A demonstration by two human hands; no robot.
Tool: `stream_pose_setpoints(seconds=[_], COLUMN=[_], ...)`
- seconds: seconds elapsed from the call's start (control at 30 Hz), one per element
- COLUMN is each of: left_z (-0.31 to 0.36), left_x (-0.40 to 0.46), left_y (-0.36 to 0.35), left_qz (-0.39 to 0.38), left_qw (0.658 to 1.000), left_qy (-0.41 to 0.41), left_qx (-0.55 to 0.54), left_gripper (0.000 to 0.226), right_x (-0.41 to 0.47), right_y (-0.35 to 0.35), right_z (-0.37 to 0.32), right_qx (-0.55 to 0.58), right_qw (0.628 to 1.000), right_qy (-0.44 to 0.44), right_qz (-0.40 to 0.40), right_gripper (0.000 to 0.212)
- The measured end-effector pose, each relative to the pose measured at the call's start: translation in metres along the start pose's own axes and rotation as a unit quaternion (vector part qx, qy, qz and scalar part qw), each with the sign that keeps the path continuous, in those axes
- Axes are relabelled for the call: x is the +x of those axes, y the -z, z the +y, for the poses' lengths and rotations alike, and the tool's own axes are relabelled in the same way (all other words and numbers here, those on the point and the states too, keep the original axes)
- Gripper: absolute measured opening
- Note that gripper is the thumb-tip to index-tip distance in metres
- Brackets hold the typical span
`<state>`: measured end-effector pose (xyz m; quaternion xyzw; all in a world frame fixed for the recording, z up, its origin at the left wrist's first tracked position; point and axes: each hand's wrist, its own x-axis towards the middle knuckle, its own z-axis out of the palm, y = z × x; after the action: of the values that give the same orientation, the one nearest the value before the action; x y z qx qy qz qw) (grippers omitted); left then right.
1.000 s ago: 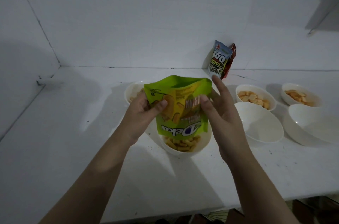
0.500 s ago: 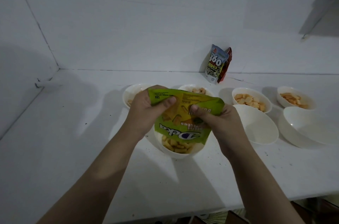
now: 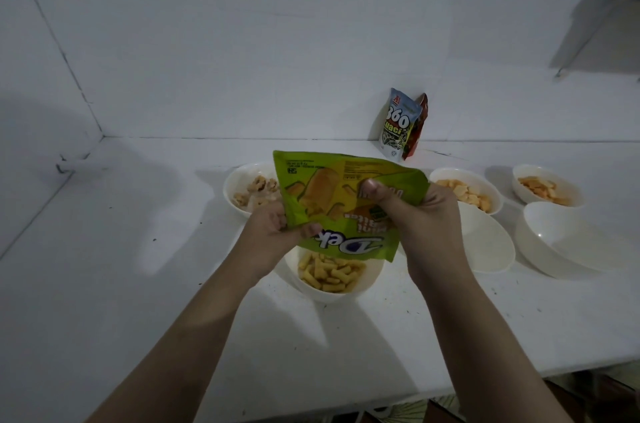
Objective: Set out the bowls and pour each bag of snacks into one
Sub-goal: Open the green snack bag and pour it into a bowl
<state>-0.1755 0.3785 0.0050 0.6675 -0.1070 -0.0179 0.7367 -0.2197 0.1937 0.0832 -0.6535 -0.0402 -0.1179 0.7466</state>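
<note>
Both hands hold a green snack bag (image 3: 329, 200) upside down above a white bowl (image 3: 332, 294) of small tan wafer rolls. My left hand (image 3: 273, 232) pinches the bag's lower left part. My right hand (image 3: 422, 214) grips its right side, thumb pressed on the front. To the left stands a bowl of pale puffed snacks (image 3: 252, 194). On the right are two bowls of orange crackers (image 3: 467, 194) (image 3: 543, 187) and two white bowls (image 3: 491, 242) (image 3: 568, 242) with nothing in them. Two more snack bags (image 3: 401, 124) lean against the back wall.
The white counter (image 3: 138, 284) meets walls at the back and left. Its front edge runs along the bottom right, with dark floor below. Crumbs dot the surface around the bowls.
The bag has been tipped flatter and lower over the wafer bowl. My left hand slid from the bag's top corner to its lower left part, and my right hand closed on its right side.
</note>
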Motion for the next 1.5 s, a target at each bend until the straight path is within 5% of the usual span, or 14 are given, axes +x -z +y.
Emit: stream_pose_setpoints(seconds=[0.3,0.63,0.9,1.13,1.37,1.5], left_z=[-0.004,0.054,0.041,0.032,0.03,0.027], left_x=[-0.001,0.015,0.012,0.011,0.012,0.013], left_y=[0.009,-0.008,-0.002,0.014,0.03,0.033], left_qz=[0.002,0.019,0.07,0.137,0.122,0.118], left_qw=[0.999,0.995,0.99,0.974,0.952,0.938], left_qy=[0.0,-0.088,-0.075,-0.054,-0.018,0.029], left_qx=[0.053,-0.042,-0.101,-0.174,-0.281,-0.324], left_gripper=[0.021,0.025,0.023,0.023,0.028,0.039], right_x=[0.0,0.001,0.003,0.013,0.018,0.018], right_y=[0.003,0.003,0.009,0.011,0.008,0.003], right_z=[0.002,0.014,0.051,0.069,0.082,0.09], right_qx=[0.023,-0.045,-0.155,-0.21,-0.007,0.079], right_qw=[0.999,0.999,0.977,0.959,0.982,0.976], right_qy=[0.001,0.009,-0.131,-0.154,-0.186,-0.2], right_qz=[0.028,0.006,-0.061,-0.11,-0.037,0.025], right_gripper=[0.022,0.023,0.018,0.025,0.034,0.008])
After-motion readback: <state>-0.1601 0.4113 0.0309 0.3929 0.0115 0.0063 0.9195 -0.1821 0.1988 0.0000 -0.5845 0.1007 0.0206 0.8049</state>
